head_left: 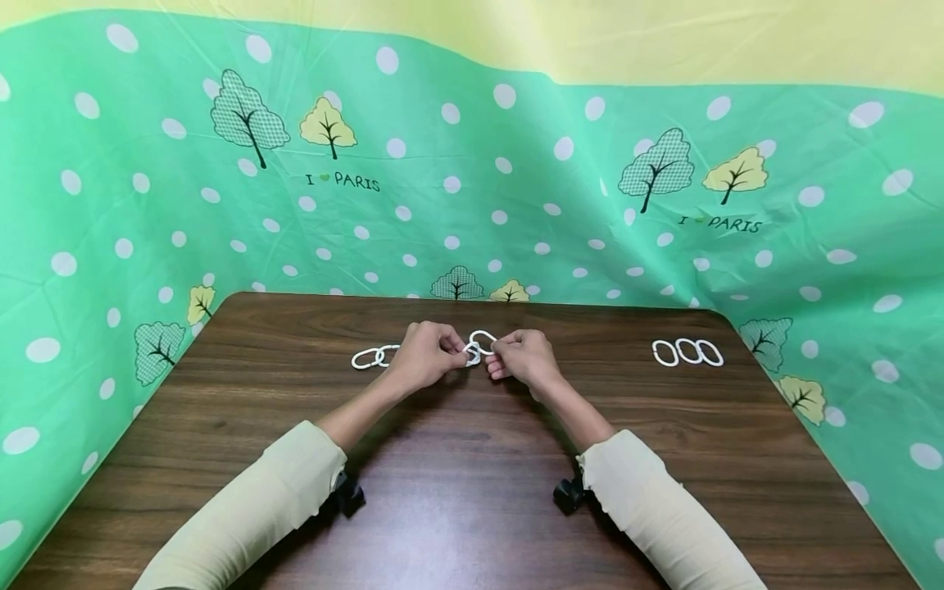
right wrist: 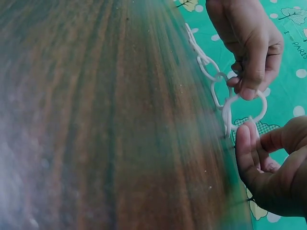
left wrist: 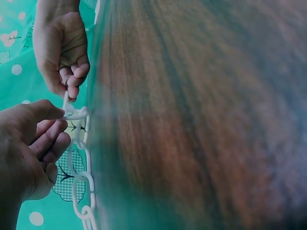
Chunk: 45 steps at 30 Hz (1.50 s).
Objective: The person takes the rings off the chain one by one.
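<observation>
My left hand (head_left: 426,356) pinches a white oval link at the right end of a chain of white links (left wrist: 89,163). That chain trails off to the left, partly hidden behind the hand. Across from it, my right hand (head_left: 525,359) holds another white link (head_left: 483,332) between thumb and fingers. In the head view, this link overlaps the chain's end link. Both hands meet closely over the far part of the table, fingertips a short way apart, as the right wrist view also shows.
Three loose white links (head_left: 655,351) lie side by side on the right of the brown wooden table (head_left: 457,508). A green dotted cloth (head_left: 457,213) with printed trees hangs behind the table and along its sides. Dark camera mounts sit at both wrists.
</observation>
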{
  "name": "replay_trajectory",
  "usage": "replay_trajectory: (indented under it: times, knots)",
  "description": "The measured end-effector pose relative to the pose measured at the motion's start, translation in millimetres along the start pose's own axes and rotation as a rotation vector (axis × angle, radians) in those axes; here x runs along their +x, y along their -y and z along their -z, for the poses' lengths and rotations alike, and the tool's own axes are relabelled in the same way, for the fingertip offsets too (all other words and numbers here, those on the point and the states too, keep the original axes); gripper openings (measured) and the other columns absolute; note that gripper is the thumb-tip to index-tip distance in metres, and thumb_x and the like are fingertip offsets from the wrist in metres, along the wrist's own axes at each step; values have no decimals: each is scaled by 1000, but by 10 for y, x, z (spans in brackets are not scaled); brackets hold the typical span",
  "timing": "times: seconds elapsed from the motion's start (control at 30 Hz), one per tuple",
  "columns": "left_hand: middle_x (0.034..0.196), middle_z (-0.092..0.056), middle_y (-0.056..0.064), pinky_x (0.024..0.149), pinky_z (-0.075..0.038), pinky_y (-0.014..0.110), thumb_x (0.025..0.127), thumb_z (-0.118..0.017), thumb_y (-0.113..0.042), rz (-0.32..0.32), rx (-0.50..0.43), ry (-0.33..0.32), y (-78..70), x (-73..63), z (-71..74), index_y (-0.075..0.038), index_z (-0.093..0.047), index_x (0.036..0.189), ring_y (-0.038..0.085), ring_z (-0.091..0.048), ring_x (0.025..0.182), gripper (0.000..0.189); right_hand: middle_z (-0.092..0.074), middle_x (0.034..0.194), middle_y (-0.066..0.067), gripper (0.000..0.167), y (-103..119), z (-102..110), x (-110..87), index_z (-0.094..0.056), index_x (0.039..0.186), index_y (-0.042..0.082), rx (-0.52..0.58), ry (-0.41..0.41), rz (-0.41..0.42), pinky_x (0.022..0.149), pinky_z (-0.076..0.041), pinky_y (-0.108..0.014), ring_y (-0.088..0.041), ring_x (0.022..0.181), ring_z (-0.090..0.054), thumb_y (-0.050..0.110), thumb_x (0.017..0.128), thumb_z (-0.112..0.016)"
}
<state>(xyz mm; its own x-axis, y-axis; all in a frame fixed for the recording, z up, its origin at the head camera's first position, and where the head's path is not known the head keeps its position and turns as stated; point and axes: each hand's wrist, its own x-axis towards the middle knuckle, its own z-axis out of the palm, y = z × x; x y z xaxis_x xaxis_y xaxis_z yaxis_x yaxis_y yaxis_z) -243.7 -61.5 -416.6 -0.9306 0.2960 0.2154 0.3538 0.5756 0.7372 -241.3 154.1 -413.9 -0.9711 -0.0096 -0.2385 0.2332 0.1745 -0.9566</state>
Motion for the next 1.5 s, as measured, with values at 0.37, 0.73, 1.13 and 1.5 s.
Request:
replay_trajectory:
  times: [0.37, 0.73, 1.13, 1.5]
  knots:
    - [87, -83, 0, 82, -59, 31, 94, -89, -17, 48, 12, 0, -100, -19, 32, -14, -86, 94, 10, -73, 81, 4, -78, 79, -7, 22, -74, 158, 31, -65, 125, -13, -6, -29, -5, 61, -65, -24, -8, 60, -72, 2, 110, -63]
    - [89, -84, 0, 87, -59, 34, 95, -89, -17, 15, -41, -2, -133, -3, 48, -14, -86, 97, 10, -75, 83, 5, -83, 91, -16, 27, -89, 415, -16, -63, 129, -15, -35, -14, -18, 67, -67, -26, -9, 65, -76, 8, 113, -66]
    - [94, -85, 3, 85, -60, 32, 97, -89, -14, -48, -40, -6, -169, 30, 45, -12, -87, 103, 14, -74, 86, 7, -80, 86, -10, 35, -93, 759, -10, -56, 137, -19, -20, -18, -76, 72, -68, -26, -9, 68, -78, 8, 116, -60]
    - [97, -85, 4, 90, -61, 35, 97, -87, -8, -46, -48, 2, -186, 42, 39, -6, -87, 107, 17, -76, 90, 10, -76, 75, 2, 46, -143, 1295, 60, -52, 147, -25, -62, -120, -116, 71, -66, -22, -2, 64, -77, 9, 117, -55]
